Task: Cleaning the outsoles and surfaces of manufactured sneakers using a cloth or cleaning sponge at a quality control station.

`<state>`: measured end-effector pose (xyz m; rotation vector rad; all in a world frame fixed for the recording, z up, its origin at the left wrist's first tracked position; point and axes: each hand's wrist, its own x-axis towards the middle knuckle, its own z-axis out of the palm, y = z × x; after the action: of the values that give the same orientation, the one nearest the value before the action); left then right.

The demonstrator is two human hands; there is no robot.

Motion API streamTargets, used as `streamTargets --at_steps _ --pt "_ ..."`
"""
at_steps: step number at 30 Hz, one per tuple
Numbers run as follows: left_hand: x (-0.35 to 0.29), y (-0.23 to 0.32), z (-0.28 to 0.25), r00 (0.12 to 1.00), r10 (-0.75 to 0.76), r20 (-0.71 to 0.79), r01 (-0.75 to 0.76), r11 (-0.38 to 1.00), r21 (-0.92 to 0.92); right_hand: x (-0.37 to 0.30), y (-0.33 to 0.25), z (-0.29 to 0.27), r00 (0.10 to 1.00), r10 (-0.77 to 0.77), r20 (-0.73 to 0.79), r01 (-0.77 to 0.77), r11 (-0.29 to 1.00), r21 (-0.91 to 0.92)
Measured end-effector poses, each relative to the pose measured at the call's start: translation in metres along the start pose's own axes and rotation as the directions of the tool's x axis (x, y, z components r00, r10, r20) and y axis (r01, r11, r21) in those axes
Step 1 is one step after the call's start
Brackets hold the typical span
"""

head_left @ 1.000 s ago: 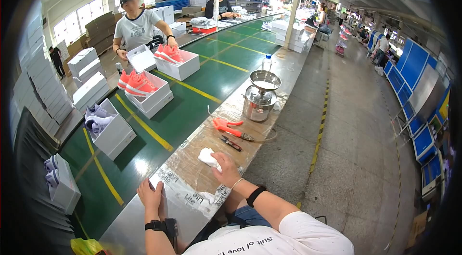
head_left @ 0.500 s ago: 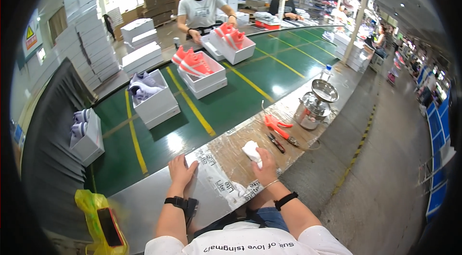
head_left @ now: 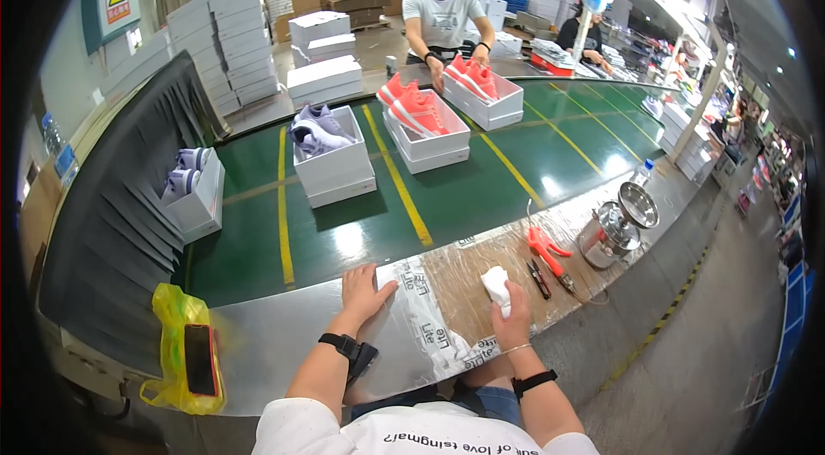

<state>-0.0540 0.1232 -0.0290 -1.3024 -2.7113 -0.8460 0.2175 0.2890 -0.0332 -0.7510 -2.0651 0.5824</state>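
On the worktop's brown-covered stretch (head_left: 464,292), the right hand (head_left: 513,323) pinches the near end of a crumpled white wad (head_left: 495,283). Over bare metal (head_left: 275,330), the left hand (head_left: 364,293) rests palm down, thumb spread from the fingers. Just right of the wad lie dark snips (head_left: 539,280) and a red air gun (head_left: 546,249); beyond them stands a steel pot (head_left: 604,240). Across the green belt (head_left: 352,236) sit open white boxes (head_left: 341,176) of shoes (head_left: 423,114).

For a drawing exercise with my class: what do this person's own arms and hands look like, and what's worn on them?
Both hands are ungloved. Above the left hand sits a black strap with a dark, blocky piece. The right hand has a thin, pale bracelet at the wrist and a plain-looking black band farther up. The sleeves are short and white.
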Motion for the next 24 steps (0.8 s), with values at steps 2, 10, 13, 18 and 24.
streamTargets --at_steps 2,10,13,18,24 --pt "0.001 0.002 -0.006 0.999 0.019 0.044 -0.018 1.0 -0.021 0.0 -0.002 -0.001 1.0 -0.015 0.018 0.015 1.0 -0.001" --pt "0.071 -0.05 -0.079 0.984 0.144 -0.102 -0.155 0.982 -0.104 -0.001 -0.012 0.002 0.999 0.004 0.042 -0.002 0.998 -0.055" --pt "0.112 -0.064 -0.129 0.964 0.161 -0.21 -0.158 0.987 0.034 -0.008 -0.02 0.002 0.997 0.031 0.071 -0.026 0.997 -0.078" --pt "0.192 -0.106 -0.168 0.936 0.277 -0.216 -0.172 0.898 0.406 -0.01 -0.023 0.002 0.994 0.067 0.082 -0.057 0.992 -0.112" --pt "0.264 -0.128 -0.165 0.994 0.082 -0.073 -0.047 0.92 0.389 -0.009 -0.022 0.0 0.986 0.134 0.098 -0.114 0.975 -0.19"
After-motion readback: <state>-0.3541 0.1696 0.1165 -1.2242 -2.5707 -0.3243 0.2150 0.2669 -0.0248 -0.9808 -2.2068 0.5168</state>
